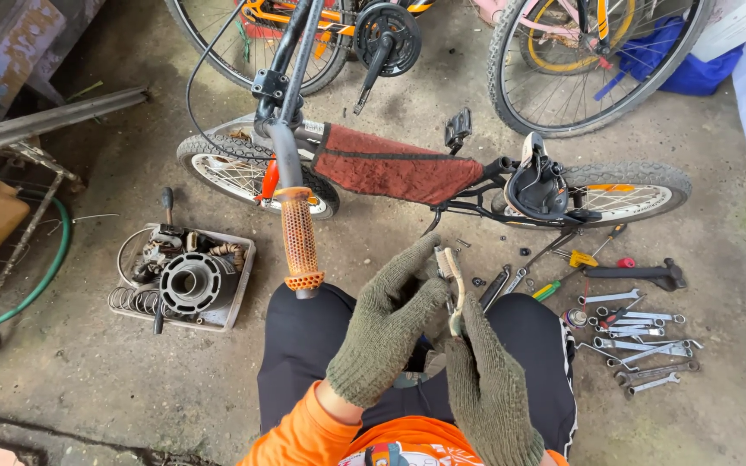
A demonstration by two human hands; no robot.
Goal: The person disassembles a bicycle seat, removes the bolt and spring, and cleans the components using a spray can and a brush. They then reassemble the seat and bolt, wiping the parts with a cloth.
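Both my hands wear dark green knit gloves. My left hand (388, 324) and my right hand (487, 384) meet over my lap and together grip a pair of pliers with pale handles (451, 278). A small bicycle (407, 173) with a red padded frame cover lies on its side just ahead. Its orange handlebar grip (299, 240) points toward my left knee. The black saddle (539, 185) sits at the right near the rear wheel.
Several wrenches (641, 345), screwdrivers and a black seat post (641, 273) lie on the concrete at right. A shallow tray (233, 298) with an engine cylinder and springs sits at left. Larger bicycles stand behind (597, 60). Green hose (55, 259) and metal bars at far left.
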